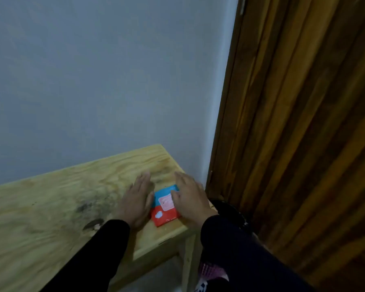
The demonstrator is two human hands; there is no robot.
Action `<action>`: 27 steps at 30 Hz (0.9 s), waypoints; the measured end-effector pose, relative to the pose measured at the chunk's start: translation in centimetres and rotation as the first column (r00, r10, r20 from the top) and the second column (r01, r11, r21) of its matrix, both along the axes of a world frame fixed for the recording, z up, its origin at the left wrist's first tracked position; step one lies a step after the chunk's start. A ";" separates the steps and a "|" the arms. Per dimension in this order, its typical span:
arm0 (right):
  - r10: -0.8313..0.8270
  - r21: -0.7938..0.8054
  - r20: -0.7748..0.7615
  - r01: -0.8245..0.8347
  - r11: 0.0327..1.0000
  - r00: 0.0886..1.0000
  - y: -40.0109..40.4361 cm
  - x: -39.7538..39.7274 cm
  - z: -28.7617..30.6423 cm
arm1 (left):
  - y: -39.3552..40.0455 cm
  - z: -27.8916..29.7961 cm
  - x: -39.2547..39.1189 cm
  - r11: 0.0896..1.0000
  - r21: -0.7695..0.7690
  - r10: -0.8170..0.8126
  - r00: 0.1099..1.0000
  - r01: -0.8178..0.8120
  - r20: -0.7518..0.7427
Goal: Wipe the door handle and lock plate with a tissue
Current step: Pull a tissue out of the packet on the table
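- Two big surfaces frame the scene: a pale wall (97, 76) on the left and a brown wooden door (303, 123) on the right; the handle and lock plate that need wiping are not in view, so the wiping itself has not begun
- One light wooden table (51, 207) stands against the wall, its right end close to the door, with dark smudges on the top
- Both arms in dark sleeves reach down to the table's right end, and the step in hand looks to be getting a tissue out of the packet
- The left hand (137, 203) lies palm down with fingers straight and relaxed, gripping nothing, its thumb edge just beside the packet's left side; I would press it on the packet's edge so the packet cannot slide on the smooth wood
- The right hand (191, 201) also has straight, released fingers and covers the packet's right side, holding nothing yet; whether it truly touches the packet I cannot tell
- The tissue packet (163, 205), blue on the far half and red on the near half with a pale pink label, lies flat between the hands near the table's front corner
- The label is probably the opening flap: lift it with the right thumb and forefinger, pull a single tissue slowly, and mind the packet does not slip off the near edge
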State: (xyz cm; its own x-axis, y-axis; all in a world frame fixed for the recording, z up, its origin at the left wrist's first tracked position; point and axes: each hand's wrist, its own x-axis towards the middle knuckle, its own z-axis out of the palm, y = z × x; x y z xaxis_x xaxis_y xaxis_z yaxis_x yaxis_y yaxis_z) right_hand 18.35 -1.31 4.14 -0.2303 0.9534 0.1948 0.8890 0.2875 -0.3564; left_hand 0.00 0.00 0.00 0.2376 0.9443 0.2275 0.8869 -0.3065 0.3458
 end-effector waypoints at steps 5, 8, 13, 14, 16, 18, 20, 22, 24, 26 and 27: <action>0.062 -0.030 -0.010 -0.062 0.998 0.998 -0.1 -0.7 -1.4 | -0.3 -1.0 0.1 1.000 -0.030 -0.006 0.998 0.008 0.069; 0.086 -0.049 -0.001 -0.086 0.995 0.996 -0.1 -0.9 -1.4 | -0.3 -1.4 0.0 1.000 -0.025 0.008 0.992 -0.005 0.128; 0.086 -0.079 0.024 -0.084 0.993 0.996 -0.3 -1.1 -1.6 | -0.5 -1.4 0.1 1.000 -0.011 0.011 0.984 -0.009 0.178; 0.081 -0.066 0.025 -0.080 0.995 0.996 -0.3 -1.2 -1.5 | -0.5 -1.4 0.1 1.000 -0.009 0.014 0.984 -0.012 0.179; 0.085 -0.025 0.036 -0.084 0.996 0.996 -0.4 -1.4 -1.4 | -0.4 -1.5 0.2 1.000 -0.003 0.010 0.985 -0.009 0.174; 0.093 0.029 0.063 -0.094 0.995 0.994 -0.5 -1.7 -1.5 | -0.4 -1.7 0.3 1.000 0.012 0.004 0.985 -0.007 0.170; 0.097 0.076 0.088 -0.104 0.992 0.991 -0.6 -1.9 -1.7 | -0.2 -1.8 0.1 1.000 0.010 0.006 0.986 -0.007 0.166; 0.100 0.106 0.098 -0.110 0.988 0.990 -0.6 -2.0 -1.8 | -0.1 -2.0 0.0 1.000 0.023 -0.016 0.988 0.012 0.152; 0.086 0.118 0.063 -0.093 0.989 0.994 -0.6 -1.9 -1.8 | -0.1 -1.9 0.1 0.998 0.035 -0.055 0.988 0.050 0.142; 0.022 0.099 -0.034 -0.018 0.995 0.999 -0.3 -1.6 -1.7 | -0.1 -1.8 0.3 0.996 0.033 -0.081 0.985 0.077 0.153; -0.026 0.076 -0.078 0.032 0.997 0.997 -0.2 -1.4 -1.7 | -0.1 -1.7 0.3 0.996 0.034 -0.089 0.983 0.085 0.161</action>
